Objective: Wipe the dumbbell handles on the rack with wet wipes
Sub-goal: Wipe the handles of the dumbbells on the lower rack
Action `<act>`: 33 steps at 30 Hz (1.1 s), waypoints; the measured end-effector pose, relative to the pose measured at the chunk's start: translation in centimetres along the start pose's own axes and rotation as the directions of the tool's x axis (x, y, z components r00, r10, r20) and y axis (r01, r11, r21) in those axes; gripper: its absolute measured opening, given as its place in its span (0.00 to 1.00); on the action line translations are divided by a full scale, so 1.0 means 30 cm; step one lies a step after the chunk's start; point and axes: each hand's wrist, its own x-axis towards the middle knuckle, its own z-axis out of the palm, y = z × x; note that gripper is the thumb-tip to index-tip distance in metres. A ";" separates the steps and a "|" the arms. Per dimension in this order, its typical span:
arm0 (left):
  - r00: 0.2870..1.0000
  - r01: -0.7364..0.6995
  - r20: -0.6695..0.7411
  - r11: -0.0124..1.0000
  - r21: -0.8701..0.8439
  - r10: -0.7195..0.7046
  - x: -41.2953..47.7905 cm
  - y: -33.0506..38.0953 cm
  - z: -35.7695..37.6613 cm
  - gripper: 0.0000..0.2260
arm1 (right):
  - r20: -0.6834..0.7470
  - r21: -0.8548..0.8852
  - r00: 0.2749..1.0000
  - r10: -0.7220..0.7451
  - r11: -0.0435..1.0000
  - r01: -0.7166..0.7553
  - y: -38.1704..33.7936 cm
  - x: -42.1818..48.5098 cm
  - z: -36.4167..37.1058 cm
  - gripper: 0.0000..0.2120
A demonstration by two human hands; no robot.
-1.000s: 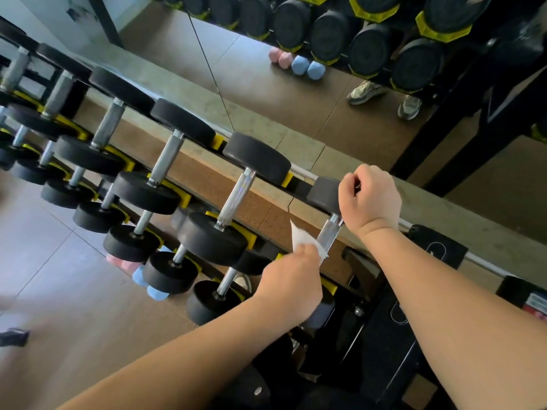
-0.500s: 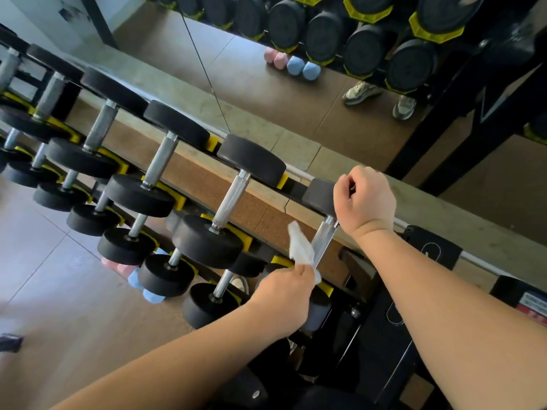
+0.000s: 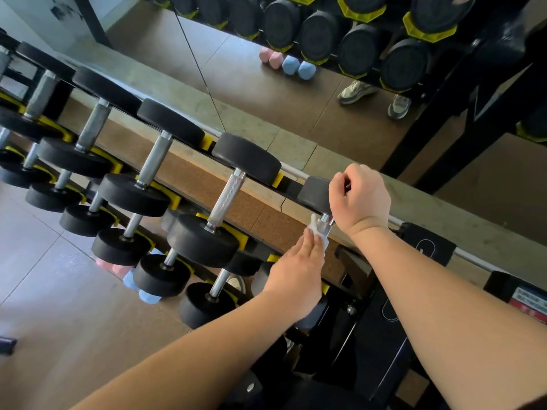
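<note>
I could read no text at that moment. A red-and-white sticker on a black block at the right edge carried lines of print, too small and blurred for me to make out. A black panel at the right end of the rack bore a white outlined oval, and a lower panel bore another, neither with legible letters.

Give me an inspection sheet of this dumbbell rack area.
Surface: rack with yellow cradles, rows of black dumbbells.
Job's things: white wipe wrapped on the handle of the end dumbbell.
Clutter: small pink and blue dumbbells on the floor beneath.
Hands: left hand holds the wipe; right hand grips that dumbbell's far head.
Cables: nothing seen.
Surroundings: mirror behind, reflecting shoes.
</note>
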 end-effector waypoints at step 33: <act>0.981 0.120 0.017 0.536 -0.836 -0.193 -0.097 -0.167 -0.208 0.05 | 0.614 0.593 0.756 0.225 0.501 -0.631 0.003 -0.379 -0.195 0.09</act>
